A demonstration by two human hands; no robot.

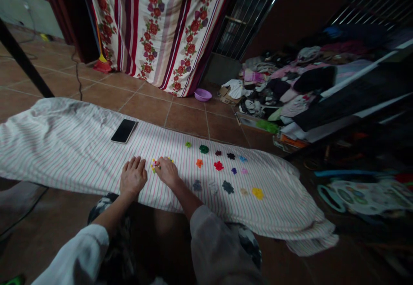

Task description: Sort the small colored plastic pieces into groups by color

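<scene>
A striped cloth covers the low surface before me. My left hand lies palm down on it, fingers stretched out, holding nothing. Just to its right, my right hand has its fingertips pinched together over a small group of coloured pieces, with pink, yellow and green showing. Whatever is between those fingertips is too small to make out, and the hand covers part of the group. Right of that hand sit several small piles sorted by colour, among them red, dark green, orange and yellow.
A phone rests on the cloth beyond my left hand. Past the far edge are a tiled floor, a floral curtain, a red broom and a purple basin. Heaped clothes stand at the right.
</scene>
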